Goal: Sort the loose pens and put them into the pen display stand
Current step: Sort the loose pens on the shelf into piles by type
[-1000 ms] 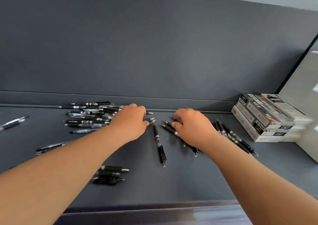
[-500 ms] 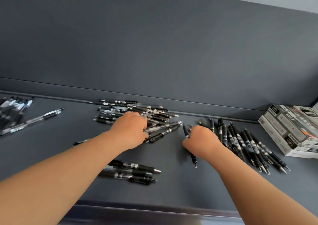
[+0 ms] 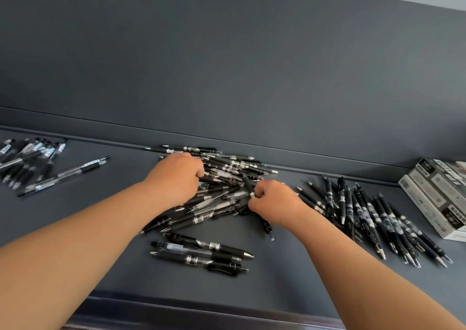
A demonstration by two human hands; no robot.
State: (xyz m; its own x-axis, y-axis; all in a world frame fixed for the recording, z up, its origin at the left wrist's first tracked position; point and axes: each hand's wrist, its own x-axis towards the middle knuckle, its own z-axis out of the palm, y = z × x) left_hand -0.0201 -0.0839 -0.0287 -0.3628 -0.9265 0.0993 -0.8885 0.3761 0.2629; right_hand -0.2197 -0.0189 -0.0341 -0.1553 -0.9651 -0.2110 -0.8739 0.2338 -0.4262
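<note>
Black plastic click pens (image 3: 228, 175) lie heaped at twelve o'clock on a dark grey shelf (image 3: 277, 284), the left hand (image 3: 176, 178) at their nine o'clock with fingers curled into them, its hold impossible to tell, the right hand (image 3: 274, 203) at their five o'clock pinching one slim black pen (image 3: 247, 184).

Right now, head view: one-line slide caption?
Left hand on the central pen pile, right hand pinches one pen; pen row and boxes further right.

Even, soft daylight, faint shadows, slight motion blur overall, wide-angle bending at the edges
</note>
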